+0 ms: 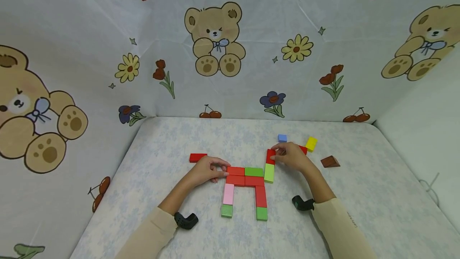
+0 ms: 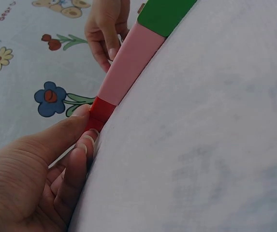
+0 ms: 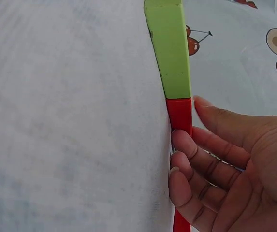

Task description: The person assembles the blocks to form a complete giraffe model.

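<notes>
Bear-print cloth (image 1: 230, 91) lined the far and left sides; pale mottled table (image 1: 161, 195) below. Left hand (image 1: 207, 169): narrow gap, thumb and fingertips holding the left end of the far-left red block (image 1: 235, 171). Right hand (image 1: 290, 156): fingers bent around the upright-strip red block (image 1: 270, 157) from its right side, thumb close by; exact thumb contact, cannot tell.

Left wrist view gave the bent fingertips and the side faces of the pink block (image 1: 228, 194) and left green foot (image 1: 227, 211). Right wrist view gave the curled lower fingers on the red side face, mostly hidden from the head. Only the head view had the whole layout, plus the blue block (image 1: 282, 138), yellow block (image 1: 311, 144) and brown wedge (image 1: 330, 161) at far right.

Far-left red block lay long axis left-right, end to end with a green block (image 1: 254, 172); two more red blocks (image 1: 235, 180) made a parallel row just nearer. Upright-strip red block lay long axis near-far, tipped slightly right at its far end, in line with the light green block (image 1: 268, 173) at the body's right end. Two legs ran toward the near side: pink plus green on the left, red leg (image 1: 260, 196) plus right green foot (image 1: 262, 213) on the right. Loose red block (image 1: 198, 158) sat beyond the left hand, long axis left-right.
</notes>
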Tool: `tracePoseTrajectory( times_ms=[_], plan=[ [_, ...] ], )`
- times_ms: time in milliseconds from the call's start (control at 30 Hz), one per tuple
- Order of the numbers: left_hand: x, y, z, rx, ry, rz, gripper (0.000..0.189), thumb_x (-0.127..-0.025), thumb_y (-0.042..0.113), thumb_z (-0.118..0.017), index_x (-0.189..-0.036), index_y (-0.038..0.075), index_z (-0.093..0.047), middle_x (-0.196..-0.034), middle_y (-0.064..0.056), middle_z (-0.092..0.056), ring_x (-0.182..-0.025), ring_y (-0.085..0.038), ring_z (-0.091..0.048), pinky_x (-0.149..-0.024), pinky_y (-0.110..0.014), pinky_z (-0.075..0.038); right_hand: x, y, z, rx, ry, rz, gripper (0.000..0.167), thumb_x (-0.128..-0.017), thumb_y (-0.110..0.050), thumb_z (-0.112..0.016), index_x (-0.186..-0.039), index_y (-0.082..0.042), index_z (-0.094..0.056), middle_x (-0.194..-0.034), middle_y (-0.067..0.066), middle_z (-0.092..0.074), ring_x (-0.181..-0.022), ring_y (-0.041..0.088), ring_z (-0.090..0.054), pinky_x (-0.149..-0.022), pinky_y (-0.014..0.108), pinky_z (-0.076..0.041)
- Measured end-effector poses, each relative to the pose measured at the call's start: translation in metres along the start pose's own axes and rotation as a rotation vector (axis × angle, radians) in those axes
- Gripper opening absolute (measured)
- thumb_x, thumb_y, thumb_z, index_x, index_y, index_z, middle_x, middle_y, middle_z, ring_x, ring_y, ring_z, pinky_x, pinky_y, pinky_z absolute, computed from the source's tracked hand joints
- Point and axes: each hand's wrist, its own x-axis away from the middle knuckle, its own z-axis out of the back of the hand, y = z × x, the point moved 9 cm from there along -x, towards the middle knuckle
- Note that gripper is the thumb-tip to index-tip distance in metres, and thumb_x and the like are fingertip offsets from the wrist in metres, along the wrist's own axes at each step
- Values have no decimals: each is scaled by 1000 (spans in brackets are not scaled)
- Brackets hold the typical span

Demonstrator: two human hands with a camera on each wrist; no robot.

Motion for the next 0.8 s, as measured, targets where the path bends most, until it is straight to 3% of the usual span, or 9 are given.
tracePoseTrajectory(
  times_ms=[233,400,533,633,800],
  plan=[
    [1,-1,0,16,7,-4,29,-84,21,-86,-112,15,-78,-91,-4,-69,-51,-15,-56,-52,-26,-51,3,4,10,-35,51,9,38,-99,-24,-68,-128,0,-65,-91,10,-69,-75,24,-62,-65,31,-55],
    [0,-1,0,7,0,-7,30,-84,22,-86,-111,16,-78,-90,-4,-69,-51,-15,-56,-52,-27,-52,9,8,40,-31,228,86,33,-99,-21,-69,-124,1,-68,-96,16,-72,-80,29,-66,-61,30,-54],
    [0,-2,0,-7,0,1,30,-84,23,-86,-111,17,-78,-90,-3,-70,-51,-15,-57,-53,-28,-52,17,20,65,8,346,44,33,-98,-21,-69,-125,-2,-69,-109,18,-70,-93,33,-66,-65,30,-56],
    [0,-4,0,-14,1,14,30,-83,24,-86,-112,18,-78,-90,-3,-70,-50,-15,-57,-53,-27,-52,21,32,74,33,347,-16,36,-99,-22,-68,-128,-1,-67,-118,20,-68,-98,36,-66,-67,32,-57],
    [0,-3,0,-10,5,11,30,-84,23,-86,-112,17,-78,-90,-3,-70,-50,-16,-57,-53,-27,-52,24,51,76,68,279,-84,40,-98,-22,-68,-130,1,-65,-119,25,-66,-95,35,-64,-68,35,-56]
  ],
)
